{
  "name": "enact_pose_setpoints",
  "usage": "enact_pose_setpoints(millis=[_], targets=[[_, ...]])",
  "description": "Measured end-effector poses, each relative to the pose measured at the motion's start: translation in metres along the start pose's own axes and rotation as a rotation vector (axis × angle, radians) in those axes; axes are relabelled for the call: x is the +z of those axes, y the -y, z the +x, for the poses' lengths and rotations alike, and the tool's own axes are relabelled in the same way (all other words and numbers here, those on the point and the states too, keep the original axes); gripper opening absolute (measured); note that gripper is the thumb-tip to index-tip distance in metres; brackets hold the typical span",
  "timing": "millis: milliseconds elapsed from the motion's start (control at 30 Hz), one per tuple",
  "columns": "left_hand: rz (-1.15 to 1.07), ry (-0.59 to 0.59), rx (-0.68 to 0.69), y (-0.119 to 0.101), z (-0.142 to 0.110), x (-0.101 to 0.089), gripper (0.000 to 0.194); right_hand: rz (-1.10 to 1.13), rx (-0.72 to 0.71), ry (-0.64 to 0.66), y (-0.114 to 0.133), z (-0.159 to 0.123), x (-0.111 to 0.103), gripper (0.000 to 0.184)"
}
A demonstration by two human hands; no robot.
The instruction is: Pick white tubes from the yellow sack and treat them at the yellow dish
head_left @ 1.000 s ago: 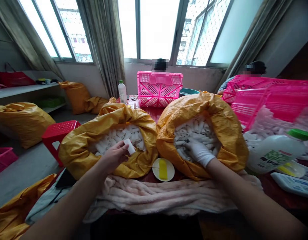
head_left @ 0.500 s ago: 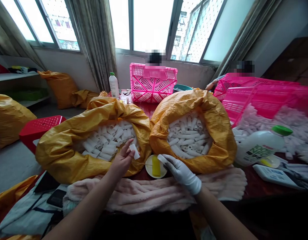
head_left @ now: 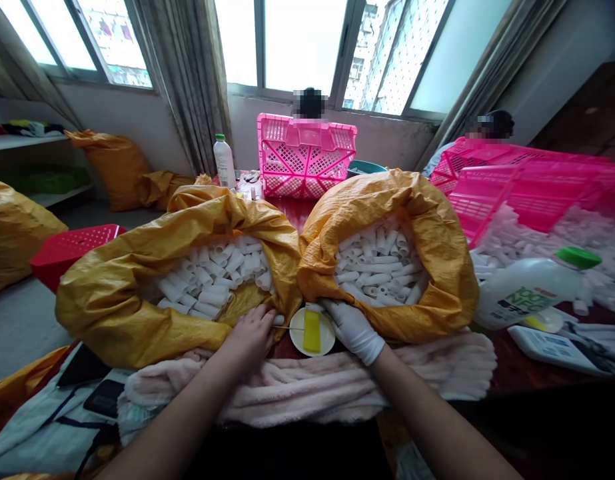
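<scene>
My bare left hand point(head_left: 252, 337) is closed at the near rim of the left orange sack point(head_left: 112, 293). The end of a short white tube point(head_left: 278, 321) shows at its fingertips. My gloved right hand point(head_left: 354, 330) grips another white tube point(head_left: 315, 307), held over the far edge of a small pale plate point(head_left: 326, 340). A yellow block point(head_left: 312, 332) sits on that plate, and a thin stick point(head_left: 290, 327) reaches from it toward my left hand. Short white tubes point(head_left: 214, 298) fill the left sack; longer ones point(head_left: 374, 269) lie in the right orange sack point(head_left: 447, 267).
A pale pink fleece cloth point(head_left: 297, 393) runs along the table's near edge. Right of the sacks lie a green-capped bottle point(head_left: 522, 293) and a white device point(head_left: 552, 348). Two people sit beyond the pink baskets point(head_left: 307, 160). A red stool point(head_left: 77, 247) stands at left.
My left hand has come down, its tube now mostly hidden by the fingers. My right hand has shifted slightly left and up, bringing its tube to the plate's far edge.
</scene>
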State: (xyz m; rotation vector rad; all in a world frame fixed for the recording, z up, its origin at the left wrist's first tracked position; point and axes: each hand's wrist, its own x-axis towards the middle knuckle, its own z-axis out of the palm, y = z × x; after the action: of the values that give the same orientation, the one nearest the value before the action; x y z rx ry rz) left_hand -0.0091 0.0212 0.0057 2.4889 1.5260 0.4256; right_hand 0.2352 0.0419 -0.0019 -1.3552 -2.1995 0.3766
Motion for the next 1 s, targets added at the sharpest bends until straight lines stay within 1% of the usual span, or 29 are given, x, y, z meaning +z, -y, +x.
enact_pose_setpoints(millis=[100, 167, 233, 300, 367, 500, 633, 800, 933, 1000], targets=[[0.040, 0.052, -0.010, -0.003, 0.000, 0.000, 0.027, -0.035, -0.025, 0.030, 0.009, -0.004, -0.005, 0.033], [0.054, 0.078, -0.022, -0.006, 0.000, 0.000, 0.026, 0.026, -0.046, 0.018, 0.014, -0.005, -0.007, 0.030], [0.050, 0.091, -0.034, -0.007, 0.000, -0.001, 0.027, 0.092, -0.020, -0.018, 0.017, -0.006, -0.008, 0.029], [0.045, 0.090, -0.047, -0.007, 0.000, 0.000, 0.028, 0.115, 0.037, -0.063, 0.016, -0.007, -0.007, 0.030], [0.060, 0.081, -0.061, -0.007, -0.001, 0.001, 0.028, 0.119, 0.064, -0.078, 0.015, -0.007, -0.007, 0.028], [0.076, 0.053, -0.072, -0.007, -0.003, 0.003, 0.027, 0.165, 0.000, -0.036, 0.014, -0.008, -0.008, 0.022], [0.038, 0.046, -0.094, -0.008, -0.003, 0.003, 0.025, 0.159, 0.028, -0.075, 0.016, -0.008, -0.010, 0.027], [0.007, 0.033, -0.114, -0.007, -0.002, 0.003, 0.026, 0.156, -0.021, -0.019, 0.013, -0.010, -0.009, 0.022], [-0.033, 0.025, -0.080, -0.006, -0.002, 0.003, 0.028, 0.140, 0.019, -0.030, 0.014, -0.010, -0.008, 0.028], [-0.038, 0.022, -0.079, -0.006, -0.002, 0.002, 0.028, 0.135, 0.000, -0.013, 0.016, -0.010, -0.009, 0.028]])
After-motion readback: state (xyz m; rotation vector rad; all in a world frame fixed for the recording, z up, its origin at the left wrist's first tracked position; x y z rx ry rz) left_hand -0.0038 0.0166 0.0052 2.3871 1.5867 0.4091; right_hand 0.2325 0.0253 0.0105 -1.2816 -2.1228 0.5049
